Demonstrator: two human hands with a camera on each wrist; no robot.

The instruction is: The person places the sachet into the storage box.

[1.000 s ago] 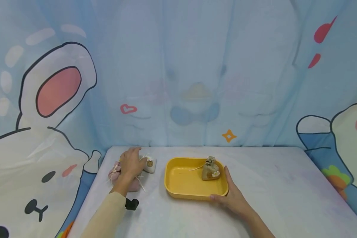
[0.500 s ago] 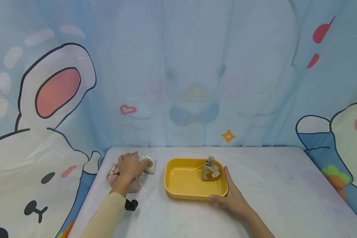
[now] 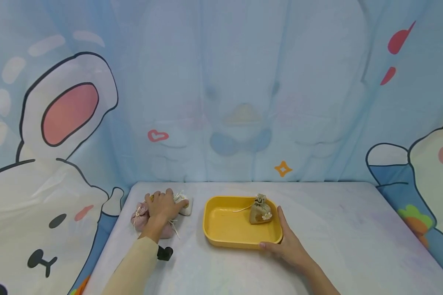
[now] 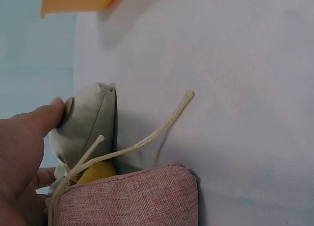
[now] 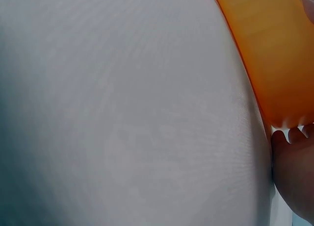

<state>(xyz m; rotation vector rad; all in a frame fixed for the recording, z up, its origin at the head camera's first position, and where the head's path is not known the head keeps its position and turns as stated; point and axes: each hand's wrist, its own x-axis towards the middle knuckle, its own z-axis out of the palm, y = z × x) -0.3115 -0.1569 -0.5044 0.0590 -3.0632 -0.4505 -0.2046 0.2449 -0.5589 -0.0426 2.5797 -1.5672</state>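
Note:
In the head view my left hand is over a group of small drawstring pouches at the table's left, its fingers spread. Its thumb touches a grey-white pouch, whose neck is partly hidden by the hand. A pink pouch with a cream cord lies nearest the wrist, and another pink pouch is left of the hand. Between them shows something yellow. My right hand holds the near right corner of a yellow tray, thumb at the front. A beige pouch with a white flower stands inside it.
The white-covered table ends at a blue printed curtain behind. A black device sits at my left wrist. Bare tabletop lies right of the tray.
My left hand has lowered slightly and its fingers have spread over the pouches, the thumb on the grey-white one. The right hand and tray stay almost in place.

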